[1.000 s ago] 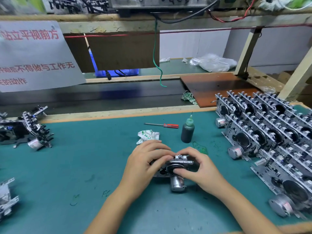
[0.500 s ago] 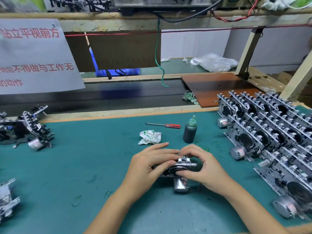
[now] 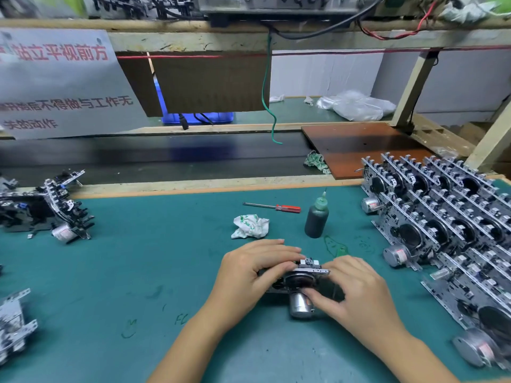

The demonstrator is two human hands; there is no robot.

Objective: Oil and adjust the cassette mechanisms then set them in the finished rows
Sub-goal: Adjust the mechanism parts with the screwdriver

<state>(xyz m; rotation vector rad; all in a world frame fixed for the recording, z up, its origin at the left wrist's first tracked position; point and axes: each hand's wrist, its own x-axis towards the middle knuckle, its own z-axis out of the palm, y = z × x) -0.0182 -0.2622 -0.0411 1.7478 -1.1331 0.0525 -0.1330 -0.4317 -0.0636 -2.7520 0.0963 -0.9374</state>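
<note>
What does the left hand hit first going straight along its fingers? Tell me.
The left hand points right across the cassette mechanism it holds, so its fingers would probably meet the right hand first, though depth is unclear.

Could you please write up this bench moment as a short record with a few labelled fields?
Work surface: green mat
In hand: one cassette mechanism, resting on the mat, motor toward the person
Left hand: fingers laid over the mechanism's left side, gripping it
Right hand: fingers curled round its right side, thumb near the motor
Oil bottle: upright, behind the hands, untouched
Screwdriver: lying flat, left of the bottle
Crumpled tissue: behind the left hand
Finished rows: standing at the right
Other mechanisms: at the left edge
</note>
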